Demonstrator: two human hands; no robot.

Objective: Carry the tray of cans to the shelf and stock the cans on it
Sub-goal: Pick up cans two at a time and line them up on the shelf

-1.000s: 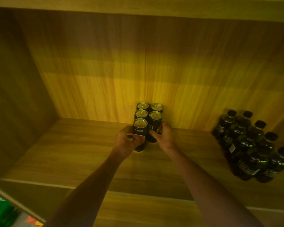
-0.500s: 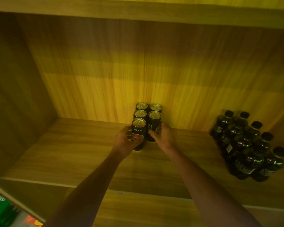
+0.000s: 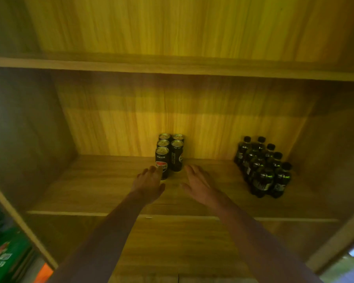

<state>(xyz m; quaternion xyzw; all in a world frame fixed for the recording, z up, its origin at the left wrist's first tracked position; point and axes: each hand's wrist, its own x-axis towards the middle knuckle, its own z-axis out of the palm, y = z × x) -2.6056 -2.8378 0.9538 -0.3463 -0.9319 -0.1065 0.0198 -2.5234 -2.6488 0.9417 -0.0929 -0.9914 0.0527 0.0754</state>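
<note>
Several black cans with gold tops stand upright in two rows against the back wall of a wooden shelf. The front-left can shows a red and white logo. My left hand is flat with fingers spread, its fingertips overlapping the base of that can. My right hand is spread just right of the cans and holds nothing. No tray is in view.
A cluster of dark bottles with black caps stands at the shelf's right end. Side panels close the compartment left and right, and another shelf board runs above. Green packages sit lower left.
Both hands have let go of the two front cans and drawn back toward me with fingers spread. The camera has tilted up, showing the shelf above.
</note>
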